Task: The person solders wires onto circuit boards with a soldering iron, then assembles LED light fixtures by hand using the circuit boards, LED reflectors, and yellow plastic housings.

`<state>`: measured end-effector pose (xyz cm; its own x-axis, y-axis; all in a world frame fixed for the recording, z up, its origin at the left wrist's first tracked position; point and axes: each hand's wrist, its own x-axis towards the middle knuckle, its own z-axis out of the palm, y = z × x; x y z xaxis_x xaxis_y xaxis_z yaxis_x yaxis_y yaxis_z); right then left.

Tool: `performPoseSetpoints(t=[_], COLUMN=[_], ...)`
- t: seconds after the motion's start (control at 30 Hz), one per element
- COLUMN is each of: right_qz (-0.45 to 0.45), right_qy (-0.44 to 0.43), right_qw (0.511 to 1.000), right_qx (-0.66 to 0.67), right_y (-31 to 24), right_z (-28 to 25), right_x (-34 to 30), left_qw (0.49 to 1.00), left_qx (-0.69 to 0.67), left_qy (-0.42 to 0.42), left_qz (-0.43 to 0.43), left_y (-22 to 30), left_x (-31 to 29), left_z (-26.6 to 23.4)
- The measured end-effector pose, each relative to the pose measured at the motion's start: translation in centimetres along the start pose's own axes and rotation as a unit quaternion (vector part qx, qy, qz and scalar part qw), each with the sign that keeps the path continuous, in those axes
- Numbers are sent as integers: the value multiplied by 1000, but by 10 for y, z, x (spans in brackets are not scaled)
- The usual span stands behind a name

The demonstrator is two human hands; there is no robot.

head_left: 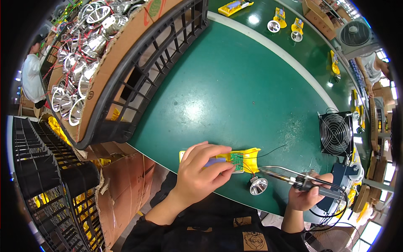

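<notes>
At the near edge of the green table, my left hand [200, 168] grips a yellow plastic flashlight housing [252, 158], thumb and fingers closed over it. Inside the housing a green circuit board [236, 161] and part of a purple-blue cylindrical cell [215, 161] show; the hand hides the rest. Thin wires run from the board, and a silver reflector [258, 186] hangs by some of them just below the housing. My right hand [305, 196] is closed round a soldering iron [296, 180] with a curved metal feed tube. Its front end points left, close to the housing's right end.
A black crate [107, 128] lined with cardboard, full of silver reflectors [94, 42], stands at left. A black fan [336, 133] and a blue-grey box [338, 180] sit at right. Beyond a pale curved rim [268, 37], several yellow housings lie on green surface. Two people are in the background.
</notes>
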<state>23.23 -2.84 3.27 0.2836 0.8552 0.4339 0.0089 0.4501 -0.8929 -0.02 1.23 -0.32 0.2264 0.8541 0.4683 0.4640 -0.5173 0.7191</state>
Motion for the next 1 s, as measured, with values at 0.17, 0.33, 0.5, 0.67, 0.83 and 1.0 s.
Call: performPoseSetpoints(t=[0.17,0.33,0.5,0.67,0.83,1.0], right_qz=[35,58,83,99,75,103], right_qy=[-10,-31,-35,-40,-53,-35], right_qw=[997,993,992,989,988,987], right_qx=[-70,-95,-88,-100,-120,-114], right_y=[11,15,14,14,17,15], right_z=[16,18,17,16,18,19], right_x=[-7,-10,-14,-15,-13,-14], left_qw=[1000,1000,999,998,998,998], left_qx=[5,-3,-5,-5,-8,-8], left_qy=[-11,-20,-49,-62,-61,-56], left_qz=[1,5,-7,-18,-13,-15], left_y=[-3,-5,-1,1,-1,-1], left_x=[2,4,8,8,9,9], left_z=[-2,-2,-5,-5,-5,-5])
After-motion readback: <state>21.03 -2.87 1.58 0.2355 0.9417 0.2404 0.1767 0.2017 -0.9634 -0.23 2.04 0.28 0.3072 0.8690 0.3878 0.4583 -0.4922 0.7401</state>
